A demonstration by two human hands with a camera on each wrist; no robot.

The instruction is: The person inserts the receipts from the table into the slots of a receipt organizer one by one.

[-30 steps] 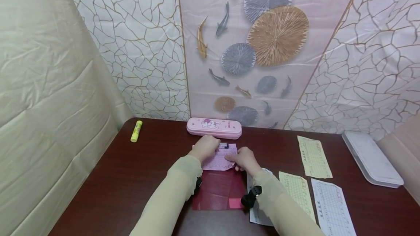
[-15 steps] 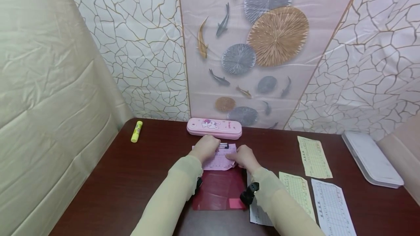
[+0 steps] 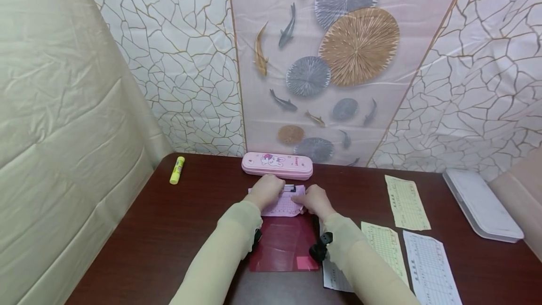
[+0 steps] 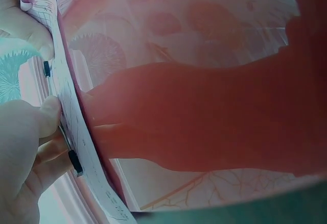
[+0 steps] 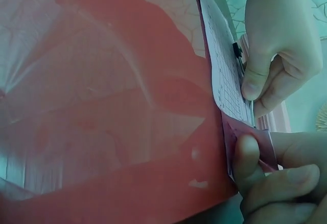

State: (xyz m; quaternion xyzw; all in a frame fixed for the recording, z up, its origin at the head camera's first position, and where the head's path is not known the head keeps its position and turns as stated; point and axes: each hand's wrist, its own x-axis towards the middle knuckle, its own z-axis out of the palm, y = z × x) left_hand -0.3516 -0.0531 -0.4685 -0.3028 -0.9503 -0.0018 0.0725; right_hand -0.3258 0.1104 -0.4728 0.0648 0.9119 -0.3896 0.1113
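A glossy dark red clipboard (image 3: 281, 244) lies in front of the person, its metal clip (image 3: 290, 188) at the far end. Over its upper part is a pink printed sheet (image 3: 282, 207), its right corner bent up. The left hand (image 3: 266, 191) holds the clip, thumb on the wire lever in the left wrist view and fingers curled beyond it. At the sheet's right edge, the right hand (image 3: 316, 201) pinches the curled pink corner (image 5: 245, 132) between thumb and fingers. The forearms hide parts of the table.
A pink pencil case (image 3: 277, 165) stands behind the clipboard, and a yellow glue stick (image 3: 177, 170) lies far left. Toward the right are a yellow sheet (image 3: 407, 202), another yellow sheet (image 3: 384, 248), a white sheet (image 3: 432, 267) and a white flat case (image 3: 482, 206).
The sheet's near edge has drawn back slightly toward the clip, and its right corner is curled more. The right hand has shifted a little up and left; the left hand stays put.
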